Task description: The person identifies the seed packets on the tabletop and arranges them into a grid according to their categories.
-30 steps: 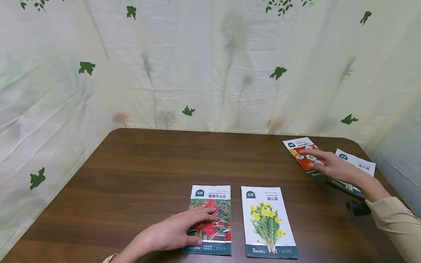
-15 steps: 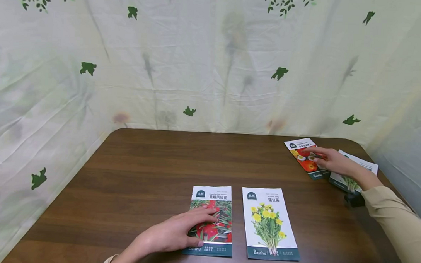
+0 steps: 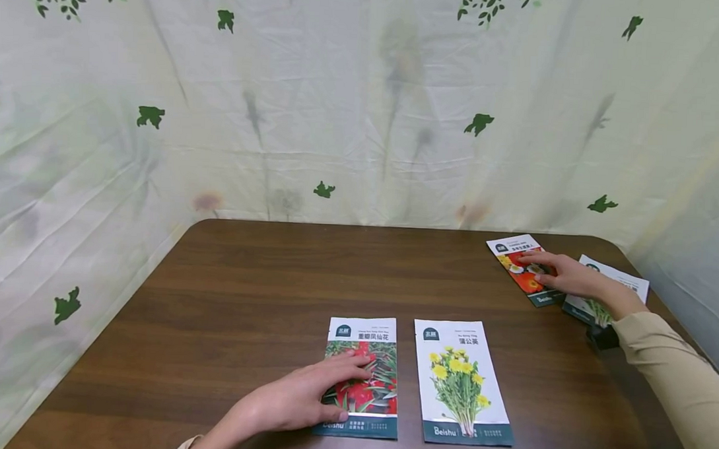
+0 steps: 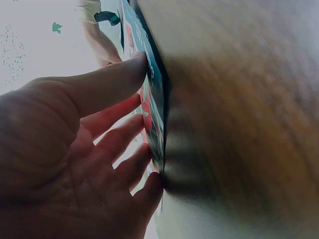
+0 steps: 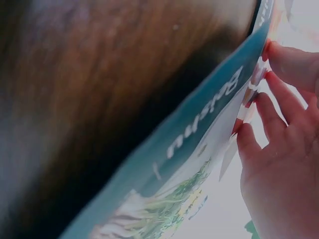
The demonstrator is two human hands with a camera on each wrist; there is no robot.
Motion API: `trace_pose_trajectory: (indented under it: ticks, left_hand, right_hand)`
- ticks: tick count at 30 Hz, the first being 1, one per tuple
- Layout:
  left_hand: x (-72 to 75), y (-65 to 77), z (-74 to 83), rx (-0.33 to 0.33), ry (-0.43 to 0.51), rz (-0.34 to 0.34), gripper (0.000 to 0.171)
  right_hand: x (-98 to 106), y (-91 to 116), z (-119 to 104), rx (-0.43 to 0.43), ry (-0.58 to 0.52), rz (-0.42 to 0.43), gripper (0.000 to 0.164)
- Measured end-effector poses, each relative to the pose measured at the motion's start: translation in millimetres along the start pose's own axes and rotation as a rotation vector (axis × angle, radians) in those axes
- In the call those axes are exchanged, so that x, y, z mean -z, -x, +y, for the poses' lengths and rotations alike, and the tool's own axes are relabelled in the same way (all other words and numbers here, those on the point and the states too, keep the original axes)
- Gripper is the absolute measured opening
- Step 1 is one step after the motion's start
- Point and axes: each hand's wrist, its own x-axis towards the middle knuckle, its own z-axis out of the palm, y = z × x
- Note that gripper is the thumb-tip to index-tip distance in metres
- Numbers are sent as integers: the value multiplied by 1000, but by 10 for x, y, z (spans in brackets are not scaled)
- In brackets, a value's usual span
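My left hand (image 3: 294,394) rests on a seed packet with red flowers (image 3: 383,384) at the table's front, fingers spread over its picture and thumb on its teal lower band. In the left wrist view, the fingertips touch the face of this packet (image 4: 158,94). At the back right, my right hand (image 3: 577,278) reaches over a seed packet with red and orange flowers (image 3: 516,244). The right wrist view shows its fingertips on that packet's face. A second dandelion packet (image 3: 628,280) lies partly hidden under the right wrist.
A dandelion seed packet (image 3: 461,386) lies flat to the right of the red-flower packet. The brown wooden table (image 3: 263,267) meets a pale leaf-patterned cloth (image 3: 363,119) at the back. A black wrist device (image 3: 602,337) hangs below the right wrist.
My right hand has shifted slightly and its fingers have moved over the red and orange packet, uncovering more of its lower flowers. The left hand stays on its packet.
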Motion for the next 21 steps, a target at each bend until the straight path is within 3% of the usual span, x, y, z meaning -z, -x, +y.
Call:
trace_pose_trajectory:
  ticks: [21]
  left_hand:
    - [1,-2,-3,-8,9,0,56]
  right_hand:
    - [-108,-88,-77,-19,-41,5,46]
